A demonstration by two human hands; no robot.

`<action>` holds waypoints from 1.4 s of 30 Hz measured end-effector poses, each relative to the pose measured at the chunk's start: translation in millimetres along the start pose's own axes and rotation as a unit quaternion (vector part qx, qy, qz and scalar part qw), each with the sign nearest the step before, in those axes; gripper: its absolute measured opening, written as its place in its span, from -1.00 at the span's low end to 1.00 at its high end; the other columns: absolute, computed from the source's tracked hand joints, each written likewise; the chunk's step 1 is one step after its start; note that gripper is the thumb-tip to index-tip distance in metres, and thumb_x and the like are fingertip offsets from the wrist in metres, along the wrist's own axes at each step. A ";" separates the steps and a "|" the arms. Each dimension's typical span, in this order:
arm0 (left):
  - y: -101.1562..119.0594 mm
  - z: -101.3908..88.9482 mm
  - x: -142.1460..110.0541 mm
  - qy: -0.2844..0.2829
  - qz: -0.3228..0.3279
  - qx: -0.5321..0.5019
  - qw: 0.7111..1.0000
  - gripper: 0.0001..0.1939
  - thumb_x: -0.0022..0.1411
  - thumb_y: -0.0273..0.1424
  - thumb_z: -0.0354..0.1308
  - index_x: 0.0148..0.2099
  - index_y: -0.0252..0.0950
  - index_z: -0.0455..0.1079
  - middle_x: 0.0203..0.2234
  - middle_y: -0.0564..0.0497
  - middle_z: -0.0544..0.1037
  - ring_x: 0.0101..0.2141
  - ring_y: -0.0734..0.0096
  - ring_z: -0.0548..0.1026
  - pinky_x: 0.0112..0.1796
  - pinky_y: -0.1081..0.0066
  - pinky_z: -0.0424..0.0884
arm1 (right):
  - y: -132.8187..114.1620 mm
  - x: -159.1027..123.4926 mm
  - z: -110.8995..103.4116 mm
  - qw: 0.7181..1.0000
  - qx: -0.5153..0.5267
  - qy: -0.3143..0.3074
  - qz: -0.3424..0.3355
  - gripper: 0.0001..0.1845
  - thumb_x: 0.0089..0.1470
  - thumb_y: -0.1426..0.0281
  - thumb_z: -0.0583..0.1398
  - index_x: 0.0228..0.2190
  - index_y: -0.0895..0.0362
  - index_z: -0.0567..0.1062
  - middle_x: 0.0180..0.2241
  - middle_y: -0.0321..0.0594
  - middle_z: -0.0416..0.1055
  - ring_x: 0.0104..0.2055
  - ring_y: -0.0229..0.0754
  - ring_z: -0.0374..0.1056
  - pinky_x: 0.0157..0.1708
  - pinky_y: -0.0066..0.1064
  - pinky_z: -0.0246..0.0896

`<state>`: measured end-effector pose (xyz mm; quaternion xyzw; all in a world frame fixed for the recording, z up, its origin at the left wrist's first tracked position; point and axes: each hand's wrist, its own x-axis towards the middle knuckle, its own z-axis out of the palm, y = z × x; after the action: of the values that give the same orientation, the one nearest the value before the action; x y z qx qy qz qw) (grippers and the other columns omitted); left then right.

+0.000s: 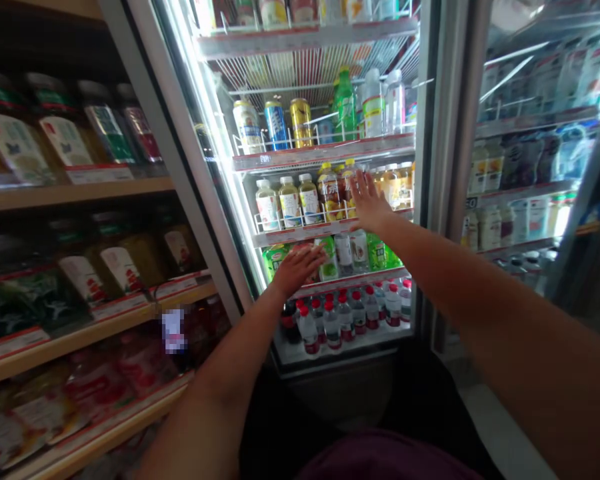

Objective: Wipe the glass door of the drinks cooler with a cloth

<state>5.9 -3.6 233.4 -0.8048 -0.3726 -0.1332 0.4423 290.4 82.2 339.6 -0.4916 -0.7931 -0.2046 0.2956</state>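
Both my arms stretch toward a lit drinks fridge with stocked shelves. My left hand is in front of the lower shelf of green drink packs, fingers extended and holding nothing. Higher up, my right hand is spread open before the middle shelf, nearest the yellow-capped tea bottles. Whether its fingertips touch a bottle I cannot tell. Left of it stand several white-capped bottles. Cans, such as a blue can and a gold can, and a green bottle fill the shelf above.
Red-capped water bottles line the fridge floor. A wooden shelf unit with large juice bottles is on the left. To the right, a metal door frame separates another glass-fronted fridge. My dark-clothed legs are below.
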 end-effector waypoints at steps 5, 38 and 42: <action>-16.4 -16.5 23.1 0.061 -0.029 0.041 0.997 -0.69 0.46 -0.47 0.04 0.10 -0.09 0.51 0.20 -0.06 0.50 0.14 0.13 0.46 0.05 0.17 0.42 | -5.5 -2.0 -2.4 0.999 0.023 -0.003 0.022 0.58 -0.15 0.10 0.53 0.46 0.14 -0.42 0.46 0.02 -0.76 0.48 0.33 -0.80 0.40 0.32 -0.43; -87.7 -96.9 149.9 0.134 -0.076 0.007 0.988 -0.62 0.47 -0.48 -0.10 0.22 -0.33 0.38 0.31 -0.21 0.30 0.43 -0.04 0.03 0.36 -0.21 -0.07 | 6.3 1.3 13.6 0.997 0.057 0.042 -0.021 0.37 0.09 0.12 0.40 0.46 0.06 -0.48 0.48 -0.06 -0.71 0.46 0.42 -0.79 0.38 0.38 -0.32; -102.2 -94.4 149.3 0.114 -0.116 -0.007 0.987 -0.50 0.43 -0.51 -0.05 0.37 -0.34 0.22 0.42 -0.18 0.12 0.45 0.01 -0.09 0.37 -0.21 -0.15 | 4.6 0.5 10.6 0.999 0.044 0.028 -0.012 0.45 0.02 0.17 0.44 0.46 0.12 -0.48 0.48 -0.01 -0.72 0.46 0.45 -0.77 0.35 0.42 -0.29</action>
<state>45.9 25.6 431.3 -0.7384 -0.4099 -0.2775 0.4580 291.5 91.0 332.3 -0.4626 -0.7985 -0.1866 0.3370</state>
